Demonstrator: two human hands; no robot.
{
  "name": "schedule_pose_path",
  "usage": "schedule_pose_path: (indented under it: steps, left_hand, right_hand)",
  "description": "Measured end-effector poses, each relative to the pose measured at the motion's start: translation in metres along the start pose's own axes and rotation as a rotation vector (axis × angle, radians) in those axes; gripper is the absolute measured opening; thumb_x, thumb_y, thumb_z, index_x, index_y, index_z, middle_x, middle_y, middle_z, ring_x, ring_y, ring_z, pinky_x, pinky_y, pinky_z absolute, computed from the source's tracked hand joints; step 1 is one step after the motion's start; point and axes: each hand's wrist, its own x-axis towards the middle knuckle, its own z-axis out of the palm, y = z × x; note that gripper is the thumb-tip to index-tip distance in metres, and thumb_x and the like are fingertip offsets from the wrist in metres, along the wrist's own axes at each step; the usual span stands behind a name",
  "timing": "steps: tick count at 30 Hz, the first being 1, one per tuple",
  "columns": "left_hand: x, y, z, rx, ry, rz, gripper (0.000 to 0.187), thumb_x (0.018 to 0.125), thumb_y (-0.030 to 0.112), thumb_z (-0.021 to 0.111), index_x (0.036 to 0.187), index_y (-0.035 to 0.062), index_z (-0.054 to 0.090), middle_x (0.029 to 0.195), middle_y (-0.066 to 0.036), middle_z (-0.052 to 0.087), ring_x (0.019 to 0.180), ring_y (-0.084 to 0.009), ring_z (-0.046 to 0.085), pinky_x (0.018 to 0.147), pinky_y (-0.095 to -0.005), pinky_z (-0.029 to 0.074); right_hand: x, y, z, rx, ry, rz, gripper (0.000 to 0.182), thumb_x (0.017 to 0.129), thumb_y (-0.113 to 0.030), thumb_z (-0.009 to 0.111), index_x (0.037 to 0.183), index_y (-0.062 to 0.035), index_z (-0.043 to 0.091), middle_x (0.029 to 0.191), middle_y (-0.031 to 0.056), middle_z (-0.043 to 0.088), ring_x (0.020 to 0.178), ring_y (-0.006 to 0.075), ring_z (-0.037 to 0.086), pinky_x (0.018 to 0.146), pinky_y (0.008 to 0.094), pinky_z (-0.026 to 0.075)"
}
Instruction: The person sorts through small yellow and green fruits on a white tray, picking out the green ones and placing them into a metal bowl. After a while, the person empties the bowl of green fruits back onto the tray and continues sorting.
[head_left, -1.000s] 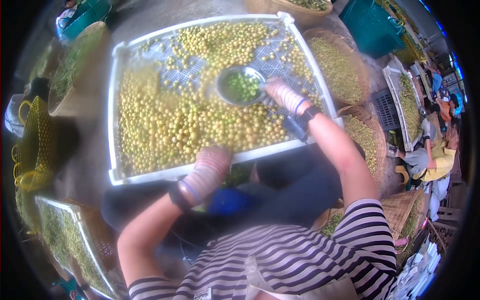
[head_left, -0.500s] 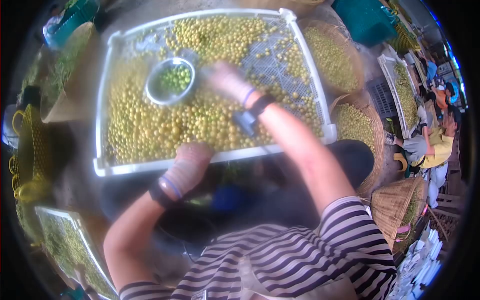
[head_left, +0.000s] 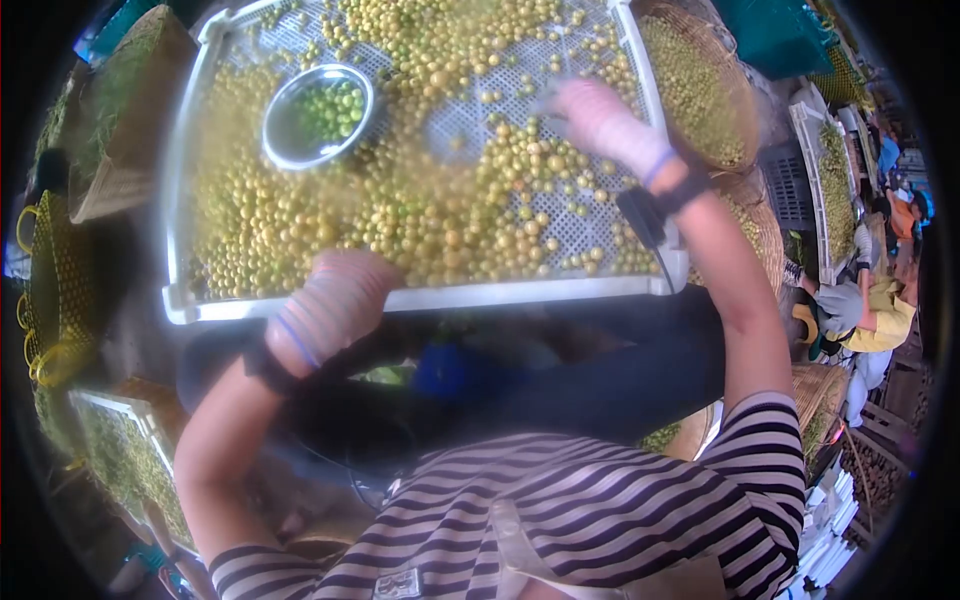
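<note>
A white mesh tray (head_left: 540,291) in front of me holds many small round yellow-green fruits (head_left: 430,225). My left hand (head_left: 345,295), in a pale striped glove, lies over the tray's near rim among the fruits; its fingertips are hidden. Toward the tray's right side, my gloved right hand (head_left: 605,115) hovers at the fruits and bare mesh, fingers stretched to the left and slightly blurred. I see nothing held in it. A round metal bowl (head_left: 272,130) with greener fruits (head_left: 335,110) inside sits on the fruits at the tray's left.
Woven baskets of fruits (head_left: 695,90) stand beyond the tray's right side. Farther right are a dark crate (head_left: 787,185), another white-rimmed tray (head_left: 822,190) and a person in yellow (head_left: 885,315). On the left are a tall basket (head_left: 135,120) and a yellow-patterned bag (head_left: 65,290).
My right hand has moved right, from near the bowl to the tray's right side, and more mesh shows near it. The left hand stays at the near rim. The view has shifted.
</note>
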Motion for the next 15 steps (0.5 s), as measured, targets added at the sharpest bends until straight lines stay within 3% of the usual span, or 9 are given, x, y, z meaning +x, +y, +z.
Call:
schedule_pose_path:
  steps: [2, 3, 6, 7, 9, 10, 12, 13, 15]
  left_hand:
    - [0.008, -0.007, -0.014, -0.107, 0.078, 0.018, 0.011, 0.071, 0.013, 0.062, 0.082, 0.0108, 0.066, 0.07, -0.011, 0.064, 0.072, -0.034, 0.065, 0.061, -0.0429, 0.052]
    - [0.008, 0.001, -0.04, -0.133, 0.005, -0.04, 0.014, 0.075, 0.006, 0.06, 0.085, 0.0081, 0.069, 0.084, -0.014, 0.068, 0.083, -0.0316, 0.066, 0.071, -0.0393, 0.053]
    - [0.028, 0.001, -0.06, -0.095, -0.033, -0.073, 0.017, 0.077, 0.006, 0.057, 0.089, 0.0075, 0.068, 0.088, -0.015, 0.067, 0.087, -0.032, 0.066, 0.072, -0.0393, 0.053]
    - [0.036, -0.006, -0.056, -0.088, -0.036, -0.075, 0.017, 0.077, 0.006, 0.057, 0.089, 0.0075, 0.068, 0.088, -0.015, 0.067, 0.087, -0.032, 0.066, 0.072, -0.0393, 0.053]
    - [0.051, -0.019, -0.046, -0.243, 0.358, 0.055, 0.022, 0.074, 0.014, 0.066, 0.095, 0.008, 0.066, 0.076, -0.016, 0.064, 0.075, -0.036, 0.064, 0.067, -0.0431, 0.052]
    - [0.055, -0.018, -0.059, -0.336, 0.179, -0.073, 0.028, 0.076, 0.014, 0.065, 0.103, 0.0087, 0.064, 0.082, -0.016, 0.065, 0.082, -0.0348, 0.064, 0.073, -0.0423, 0.052]
    - [0.074, -0.034, -0.053, -0.232, 0.352, 0.043, 0.03, 0.076, 0.013, 0.065, 0.106, 0.0097, 0.063, 0.087, -0.015, 0.065, 0.089, -0.0338, 0.063, 0.078, -0.0413, 0.051]
    - [0.083, -0.032, -0.061, -0.205, 0.282, -0.042, 0.03, 0.076, 0.011, 0.064, 0.107, 0.0101, 0.063, 0.093, -0.015, 0.065, 0.093, -0.0334, 0.062, 0.081, -0.0411, 0.05]
    - [0.111, -0.044, -0.057, -0.212, 0.358, -0.034, 0.029, 0.075, 0.007, 0.06, 0.104, 0.0087, 0.063, 0.084, -0.016, 0.065, 0.083, -0.0336, 0.063, 0.074, -0.0408, 0.052]
  right_hand:
    - [-0.022, -0.013, 0.0, 0.093, -0.1, -0.046, 0.027, 0.08, -0.024, 0.066, 0.105, -0.0155, 0.067, 0.099, 0.0092, 0.062, 0.09, 0.0256, 0.061, 0.085, 0.0379, 0.049]
    - [-0.034, -0.023, -0.004, 0.083, -0.106, -0.083, 0.021, 0.079, -0.027, 0.066, 0.096, -0.0146, 0.069, 0.091, 0.0073, 0.063, 0.089, 0.0261, 0.06, 0.079, 0.039, 0.048]
    - [-0.043, -0.028, 0.028, 0.05, 0.022, -0.074, 0.017, 0.079, -0.027, 0.063, 0.08, -0.0108, 0.066, 0.081, 0.0083, 0.062, 0.077, 0.0286, 0.061, 0.07, 0.0435, 0.048]
    - [-0.043, -0.028, 0.031, 0.056, 0.026, -0.072, 0.017, 0.079, -0.027, 0.063, 0.08, -0.0108, 0.066, 0.081, 0.0083, 0.062, 0.077, 0.0286, 0.061, 0.07, 0.0435, 0.048]
    - [-0.042, -0.029, 0.031, 0.087, 0.045, -0.025, 0.017, 0.079, -0.024, 0.064, 0.077, -0.0065, 0.063, 0.081, 0.0131, 0.063, 0.076, 0.0298, 0.062, 0.069, 0.0405, 0.05]
    - [-0.041, -0.028, 0.026, 0.091, 0.052, -0.028, 0.017, 0.079, -0.024, 0.064, 0.077, -0.0065, 0.063, 0.081, 0.0131, 0.063, 0.076, 0.0298, 0.062, 0.069, 0.0405, 0.05]
    - [-0.037, -0.027, 0.012, 0.569, -0.082, 0.211, 0.013, 0.079, -0.019, 0.061, 0.079, -0.0064, 0.063, 0.082, 0.0135, 0.064, 0.075, 0.029, 0.062, 0.07, 0.0408, 0.05]
    - [-0.03, -0.03, 0.007, 0.518, 0.001, 0.205, 0.013, 0.078, -0.018, 0.058, 0.081, -0.0053, 0.062, 0.085, 0.0137, 0.064, 0.075, 0.029, 0.061, 0.07, 0.0408, 0.049]
    - [-0.005, -0.042, 0.008, 0.451, 0.027, 0.128, 0.012, 0.079, -0.016, 0.058, 0.084, -0.0062, 0.063, 0.089, 0.0136, 0.065, 0.078, 0.0295, 0.062, 0.072, 0.0408, 0.05]
